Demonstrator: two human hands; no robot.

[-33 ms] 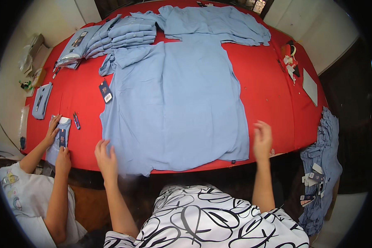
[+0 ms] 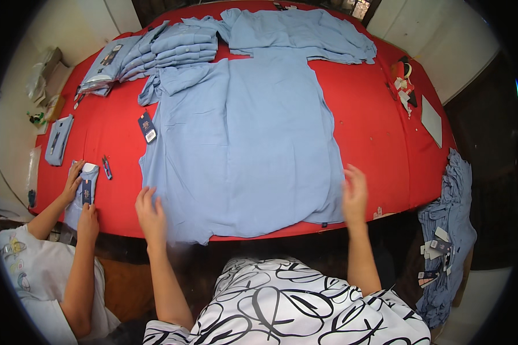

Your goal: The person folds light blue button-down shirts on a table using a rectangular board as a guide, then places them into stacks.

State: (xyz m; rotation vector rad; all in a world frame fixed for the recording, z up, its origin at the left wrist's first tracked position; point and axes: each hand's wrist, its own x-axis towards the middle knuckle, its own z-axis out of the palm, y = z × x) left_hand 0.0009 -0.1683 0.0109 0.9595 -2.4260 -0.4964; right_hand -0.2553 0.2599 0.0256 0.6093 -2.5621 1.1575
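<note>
A light blue shirt (image 2: 270, 149) lies spread over the red table, its lower hem near the front edge. A dark tag (image 2: 147, 127) hangs off its left side. At the shirt's lower left edge is my left hand (image 2: 151, 217), fingers stretched out and apart, holding nothing visible. Beside the lower right edge my right hand (image 2: 355, 192) is open too, fingertips close to the cloth. Whether either hand touches the fabric I cannot tell.
At far left stand stacks of folded blue shirts (image 2: 184, 43); more shirts (image 2: 296, 31) lie along the back. A co-worker's hands (image 2: 86, 221) handle a folded, tagged shirt beside blue snips (image 2: 107, 167). Tagged garments (image 2: 449, 230) hang at right. Tape (image 2: 408, 70) and a white card (image 2: 431, 122) lie far right.
My right hand has moved left, up to the shirt's right edge. My left hand has shifted slightly to the right. The shirt looks unmoved.
</note>
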